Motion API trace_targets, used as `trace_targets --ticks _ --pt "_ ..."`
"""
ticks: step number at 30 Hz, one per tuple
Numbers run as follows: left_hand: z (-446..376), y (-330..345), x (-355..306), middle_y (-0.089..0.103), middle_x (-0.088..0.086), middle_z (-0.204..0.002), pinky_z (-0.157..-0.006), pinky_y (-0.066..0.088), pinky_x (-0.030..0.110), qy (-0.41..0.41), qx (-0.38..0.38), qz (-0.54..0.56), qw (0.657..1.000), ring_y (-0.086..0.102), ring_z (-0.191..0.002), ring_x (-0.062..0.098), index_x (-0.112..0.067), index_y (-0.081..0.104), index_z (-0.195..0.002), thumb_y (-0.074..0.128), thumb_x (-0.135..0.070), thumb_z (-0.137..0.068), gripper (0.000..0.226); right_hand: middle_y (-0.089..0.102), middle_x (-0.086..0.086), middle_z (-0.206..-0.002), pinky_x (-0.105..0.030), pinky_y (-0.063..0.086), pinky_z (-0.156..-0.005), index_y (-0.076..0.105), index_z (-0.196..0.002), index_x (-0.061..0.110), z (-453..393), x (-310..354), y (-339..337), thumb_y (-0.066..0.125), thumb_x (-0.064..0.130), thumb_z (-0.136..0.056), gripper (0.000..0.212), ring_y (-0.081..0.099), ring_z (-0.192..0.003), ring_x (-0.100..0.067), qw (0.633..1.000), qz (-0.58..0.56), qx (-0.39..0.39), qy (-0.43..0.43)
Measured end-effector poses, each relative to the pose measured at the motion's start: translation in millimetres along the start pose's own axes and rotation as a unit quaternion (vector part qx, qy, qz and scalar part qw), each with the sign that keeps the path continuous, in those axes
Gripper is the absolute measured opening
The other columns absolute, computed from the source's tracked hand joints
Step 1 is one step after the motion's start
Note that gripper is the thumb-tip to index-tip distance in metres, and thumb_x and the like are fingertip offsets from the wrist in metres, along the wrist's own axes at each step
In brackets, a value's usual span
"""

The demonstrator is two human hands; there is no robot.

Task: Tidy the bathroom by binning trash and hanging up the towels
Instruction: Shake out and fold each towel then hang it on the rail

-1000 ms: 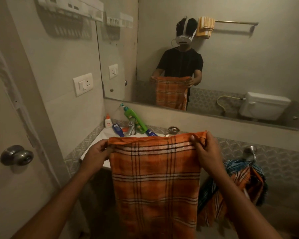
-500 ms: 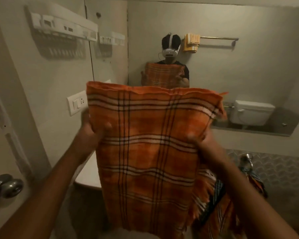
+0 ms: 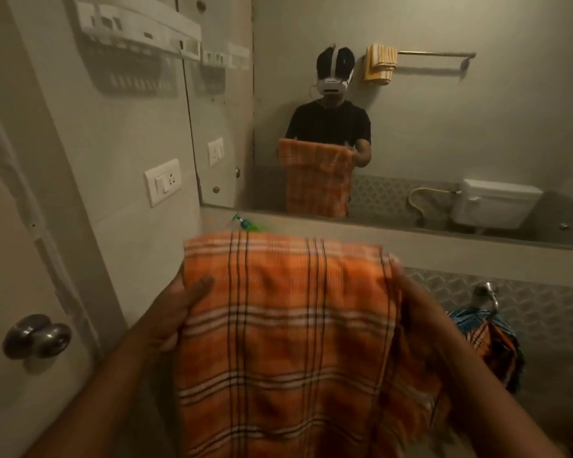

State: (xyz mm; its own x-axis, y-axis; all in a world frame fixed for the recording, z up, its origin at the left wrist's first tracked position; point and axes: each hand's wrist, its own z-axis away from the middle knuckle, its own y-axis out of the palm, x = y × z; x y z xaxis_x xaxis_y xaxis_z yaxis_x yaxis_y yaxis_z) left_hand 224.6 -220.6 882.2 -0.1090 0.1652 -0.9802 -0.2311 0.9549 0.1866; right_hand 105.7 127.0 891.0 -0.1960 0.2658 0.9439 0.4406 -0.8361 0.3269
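Observation:
I hold an orange checked towel (image 3: pixel 285 332) folded over in front of me, low in the view. My left hand (image 3: pixel 176 309) grips its left edge with the thumb on the front. My right hand (image 3: pixel 411 302) grips the right edge, mostly behind the cloth. A second towel, blue and orange (image 3: pixel 490 338), hangs bunched on a chrome hook (image 3: pixel 485 294) at the lower right wall. The mirror reflects a towel rail (image 3: pixel 434 54) with a folded yellow towel (image 3: pixel 379 62) on its left end.
A large mirror (image 3: pixel 444 127) covers the wall ahead, showing a toilet cistern (image 3: pixel 497 206). The tip of a green bottle (image 3: pixel 245 223) peeks over the towel; the sink is hidden. A door with a round knob (image 3: pixel 35 335) stands at the left, a switch plate (image 3: pixel 162 181) beside it.
The towel was lifted high half a second ago and has come down again, now folded over shorter between my hands. My view has tilted slightly downward.

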Motion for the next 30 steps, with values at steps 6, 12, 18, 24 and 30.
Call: trace_targets --ticks 6,12,18,24,30 --pt "26 -22 48 0.076 -0.001 -0.114 -0.097 0.054 0.052 -0.113 0.042 -0.163 0.979 0.073 -0.104 0.021 -0.026 0.065 -0.126 0.095 -0.051 -0.047 0.087 0.071 -0.016 -0.122 -0.058 0.051 -0.102 0.064 -0.131 0.011 22 -78 -8 0.092 0.027 -0.062 0.076 0.066 -0.115 -0.039 0.979 0.157 0.017 0.131" --pt "32 -26 98 0.073 0.020 -0.113 -0.085 0.060 0.053 -0.138 -0.061 0.049 0.987 0.072 -0.102 0.038 -0.007 0.062 -0.129 0.085 -0.016 -0.071 0.063 0.065 -0.031 -0.125 -0.065 0.041 -0.109 0.068 -0.125 0.003 25 -118 -12 0.082 0.013 -0.068 0.059 0.059 -0.120 -0.050 0.983 -0.013 -0.044 0.178" --pt "45 -36 127 0.074 0.008 -0.117 -0.087 0.058 0.054 -0.173 -0.033 -0.059 0.983 0.072 -0.105 0.029 -0.030 0.055 -0.129 0.101 -0.022 -0.042 0.099 0.071 -0.028 -0.112 -0.064 0.050 -0.098 0.062 -0.128 0.007 35 -144 -16 0.081 -0.005 -0.073 0.060 0.068 -0.104 -0.045 0.978 0.102 -0.042 0.174" --pt "43 -53 145 0.067 0.015 -0.123 -0.078 0.061 0.051 -0.127 -0.105 0.007 0.986 0.070 -0.108 0.034 -0.034 0.042 -0.146 0.101 -0.035 -0.034 0.126 0.070 -0.027 -0.112 -0.062 0.051 -0.096 0.060 -0.124 0.006 34 -163 -30 0.089 0.015 -0.068 0.064 0.068 -0.098 -0.048 0.976 -0.017 -0.185 0.109" --pt "40 -46 146 0.067 0.010 -0.128 -0.085 0.061 0.043 -0.073 -0.019 -0.110 0.991 0.068 -0.114 0.026 -0.042 0.050 -0.139 0.099 -0.041 -0.044 0.106 0.069 -0.015 -0.112 -0.057 0.060 -0.083 0.059 -0.125 0.042 36 -165 -34 0.070 0.008 -0.091 0.049 0.072 -0.096 -0.036 0.967 0.146 -0.200 0.061"
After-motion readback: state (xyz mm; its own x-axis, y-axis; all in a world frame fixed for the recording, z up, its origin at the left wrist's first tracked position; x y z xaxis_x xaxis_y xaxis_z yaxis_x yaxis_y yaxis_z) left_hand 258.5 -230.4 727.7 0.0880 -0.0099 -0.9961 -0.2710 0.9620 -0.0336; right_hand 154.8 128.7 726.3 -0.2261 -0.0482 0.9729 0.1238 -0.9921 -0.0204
